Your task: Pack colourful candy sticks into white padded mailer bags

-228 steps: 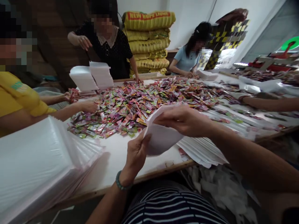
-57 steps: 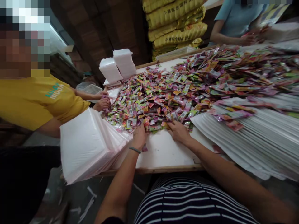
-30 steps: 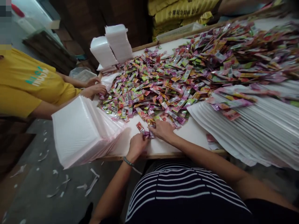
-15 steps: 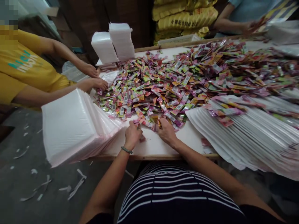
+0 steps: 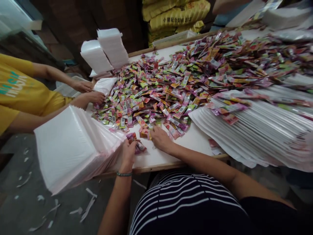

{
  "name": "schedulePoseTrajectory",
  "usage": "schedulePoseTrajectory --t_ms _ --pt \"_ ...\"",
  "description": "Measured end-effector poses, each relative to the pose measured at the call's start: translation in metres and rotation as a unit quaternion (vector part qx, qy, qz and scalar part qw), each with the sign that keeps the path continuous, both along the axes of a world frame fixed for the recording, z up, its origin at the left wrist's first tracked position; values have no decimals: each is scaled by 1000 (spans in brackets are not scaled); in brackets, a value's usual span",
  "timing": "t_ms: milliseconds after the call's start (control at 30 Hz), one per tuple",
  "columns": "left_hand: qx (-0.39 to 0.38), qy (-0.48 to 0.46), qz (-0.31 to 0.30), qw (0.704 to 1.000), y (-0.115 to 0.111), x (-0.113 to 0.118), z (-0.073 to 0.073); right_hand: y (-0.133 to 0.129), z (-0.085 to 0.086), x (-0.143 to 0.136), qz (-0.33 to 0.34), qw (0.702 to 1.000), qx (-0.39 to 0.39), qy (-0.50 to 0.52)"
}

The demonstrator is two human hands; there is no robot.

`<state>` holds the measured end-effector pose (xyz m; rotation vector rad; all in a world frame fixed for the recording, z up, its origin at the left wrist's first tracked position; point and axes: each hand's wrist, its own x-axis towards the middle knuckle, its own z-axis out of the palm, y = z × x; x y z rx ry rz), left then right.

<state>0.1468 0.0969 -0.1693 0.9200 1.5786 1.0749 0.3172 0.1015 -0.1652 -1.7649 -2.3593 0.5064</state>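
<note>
A broad heap of small, shiny printed packets (image 5: 158,88) in purple, pink, green and orange covers the white table (image 5: 171,151). My left hand (image 5: 127,153), with a green bracelet at the wrist, grips a few packets (image 5: 139,146) just above the near part of the table. To its right, my right hand (image 5: 160,138) has its fingers closed at the heap's front edge, on an orange-and-pink packet (image 5: 144,133). The fingertips of that hand are partly hidden.
White padded sleeves form a stack (image 5: 66,143) at left and a fanned pile (image 5: 264,127) at right, with packets on it. Taller white stacks (image 5: 113,47) stand behind. A co-worker in a yellow shirt (image 5: 31,88) reaches in from the left. Yellow sacks (image 5: 179,18) lie beyond the table.
My left hand has moved left and nearer to me with its packets. The right hand has shifted left along the heap's edge. The view has swung to the right.
</note>
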Motion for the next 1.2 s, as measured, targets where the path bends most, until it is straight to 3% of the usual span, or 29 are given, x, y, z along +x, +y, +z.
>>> schedulePoseTrajectory --t_ms 67,133,167,200,300,367,400,500,600,700,767,833,900,967,1033,1200 --pt "13 30 -43 999 -5 -4 13 -8 -1 5 5 1000 -12 -7" --pt "60 115 -147 981 -13 -6 27 -17 0 19 -1 1000 -25 14" --pt "97 170 -218 956 -18 -4 33 -22 1 29 -9 999 -34 30" --pt "137 225 -292 919 -24 0 37 -26 3 39 -22 998 -44 47" --pt "238 358 -474 768 -39 23 36 -32 12 65 -62 992 -69 83" --pt "284 406 -521 695 -47 40 28 -35 16 72 -52 992 -85 73" --pt "306 414 -526 677 -50 46 24 -37 17 71 -29 993 -95 62" --pt "378 398 -473 689 -57 46 17 -44 14 58 43 992 -109 52" --pt "401 409 -398 717 -56 32 14 -53 9 40 66 983 -95 140" --pt "363 418 -439 708 -48 22 8 -59 5 38 79 967 -99 220" --pt "314 409 -479 711 -42 20 2 -63 1 50 86 968 -82 221" --pt "261 411 -483 727 -36 21 -2 -64 -3 66 62 978 -70 188" --pt "228 416 -485 735 -33 23 -3 -64 -6 78 -9 986 -80 148" --pt "224 401 -510 727 -34 26 0 -61 -7 77 -91 983 -81 134" --pt "236 383 -525 723 -39 27 5 -57 -5 65 -120 978 -63 157" --pt "279 480 -407 725 -51 17 23 -40 0 45 19 968 -45 247"
